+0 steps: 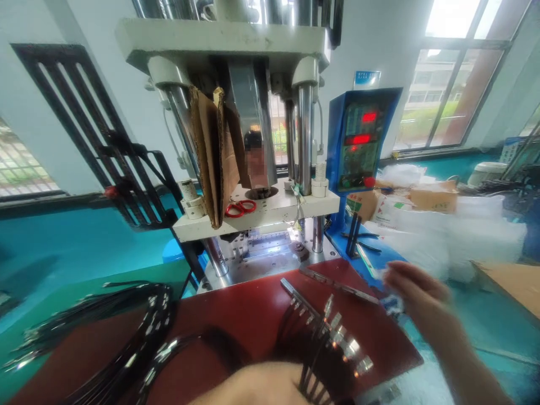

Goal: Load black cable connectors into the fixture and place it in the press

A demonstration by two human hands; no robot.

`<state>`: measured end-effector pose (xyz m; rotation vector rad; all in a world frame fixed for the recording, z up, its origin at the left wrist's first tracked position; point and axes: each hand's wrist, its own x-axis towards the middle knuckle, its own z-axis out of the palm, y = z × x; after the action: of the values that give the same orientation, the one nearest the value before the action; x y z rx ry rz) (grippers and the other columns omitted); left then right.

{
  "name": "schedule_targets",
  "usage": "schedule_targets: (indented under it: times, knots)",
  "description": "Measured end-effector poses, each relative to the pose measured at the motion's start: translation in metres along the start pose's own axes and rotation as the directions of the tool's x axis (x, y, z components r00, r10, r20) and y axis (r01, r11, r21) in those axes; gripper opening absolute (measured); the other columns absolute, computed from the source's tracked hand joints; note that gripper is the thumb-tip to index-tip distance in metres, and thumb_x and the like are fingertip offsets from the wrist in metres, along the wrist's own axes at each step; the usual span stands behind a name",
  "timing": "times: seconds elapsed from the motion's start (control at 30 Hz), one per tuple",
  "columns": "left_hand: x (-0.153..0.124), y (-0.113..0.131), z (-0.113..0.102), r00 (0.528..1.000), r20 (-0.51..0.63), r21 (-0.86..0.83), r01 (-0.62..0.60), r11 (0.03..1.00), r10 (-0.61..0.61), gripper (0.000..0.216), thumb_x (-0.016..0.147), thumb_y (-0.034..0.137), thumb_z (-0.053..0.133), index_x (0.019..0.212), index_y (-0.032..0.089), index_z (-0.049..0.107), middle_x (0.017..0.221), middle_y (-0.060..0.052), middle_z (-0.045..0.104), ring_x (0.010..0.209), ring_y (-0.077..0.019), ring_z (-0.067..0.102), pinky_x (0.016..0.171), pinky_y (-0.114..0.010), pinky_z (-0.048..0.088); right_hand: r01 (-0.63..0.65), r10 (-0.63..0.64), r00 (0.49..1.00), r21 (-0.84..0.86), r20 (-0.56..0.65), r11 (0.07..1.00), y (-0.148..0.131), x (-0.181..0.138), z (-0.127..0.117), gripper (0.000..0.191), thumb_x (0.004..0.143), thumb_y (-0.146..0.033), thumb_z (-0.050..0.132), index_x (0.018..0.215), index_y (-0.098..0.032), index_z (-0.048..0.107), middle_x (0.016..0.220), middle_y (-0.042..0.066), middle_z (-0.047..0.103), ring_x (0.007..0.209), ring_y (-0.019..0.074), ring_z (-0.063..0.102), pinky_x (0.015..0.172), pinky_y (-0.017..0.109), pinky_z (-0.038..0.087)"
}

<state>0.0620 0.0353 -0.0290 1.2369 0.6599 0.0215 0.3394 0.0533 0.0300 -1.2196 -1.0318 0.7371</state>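
Low in the view, my left hand (257, 385) is cut off by the bottom edge, and its fingers are hidden. Black cables (310, 374) run right beside it, up to a metal bar (301, 298) with a row of small fittings. Shiny metal connectors (350, 347) fan out to the right of that bar. My right hand (415, 289), blurred by motion, is raised over the right edge of the red board (248, 315). Its fingers look pressed together near a small pale spot; whatever they hold is unclear. A second slotted metal strip (341, 286) lies just left of it.
Ahead stands a press with a white plate (270, 216), bearing red-handled scissors (240, 208) and folded cardboard (208, 157). Bundles of black cables (156, 315) cover the left side. A blue control box (363, 140), pliers (367, 242) and bagged goods (447, 225) are at right.
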Motion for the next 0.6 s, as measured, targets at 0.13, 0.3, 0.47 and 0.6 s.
schedule_targets:
  times: [0.13,0.3,0.47,0.6]
  knots:
    - [-0.006,0.012,0.001,0.993,-0.091,-0.141,-0.092,0.986,0.08,0.037,0.058,0.042,0.071,0.076,0.01,0.063,0.058,0.002,0.053,0.043,-0.0028,0.039,0.039,-0.016,0.027,0.313,-0.411,0.901,-0.863,0.138,0.397,0.026,0.011,-0.08,0.038,0.078,-0.048,0.038,0.091,-0.02,0.061,0.094,0.015,0.061,0.094,0.0376,0.055,0.085,0.056,0.037]
    - [-0.009,0.037,0.004,0.981,0.063,-0.262,-0.16,0.952,0.183,0.037,0.064,0.044,0.064,0.069,0.008,0.061,0.042,0.003,0.046,0.03,-0.005,0.033,0.027,-0.019,0.017,0.571,-0.382,0.798,-0.788,0.467,0.231,0.051,-0.006,-0.075,0.034,0.082,-0.041,0.04,0.097,-0.02,0.062,0.107,0.013,0.06,0.097,0.0301,0.056,0.081,0.046,0.047]
    - [-0.013,0.041,0.005,0.982,-0.007,-0.235,-0.184,0.954,0.188,0.04,0.061,0.048,0.066,0.066,0.009,0.059,0.04,0.003,0.046,0.029,-0.0047,0.034,0.025,-0.018,0.018,0.669,-0.002,0.618,-0.524,0.786,0.526,0.054,-0.04,0.018,0.034,0.079,-0.019,0.042,0.11,-0.018,0.057,0.112,0.009,0.06,0.104,0.0205,0.055,0.091,0.033,0.044]
    - [-0.021,0.036,0.005,0.976,-0.114,-0.258,-0.21,0.943,0.186,0.04,0.055,0.047,0.071,0.064,0.01,0.056,0.046,0.002,0.05,0.029,-0.0037,0.034,0.024,-0.017,0.018,0.64,0.1,0.583,-0.532,0.806,0.555,0.068,-0.047,0.057,0.063,0.06,-0.01,0.047,0.122,-0.013,0.049,0.123,0.015,0.052,0.113,0.0294,0.047,0.097,0.044,0.037]
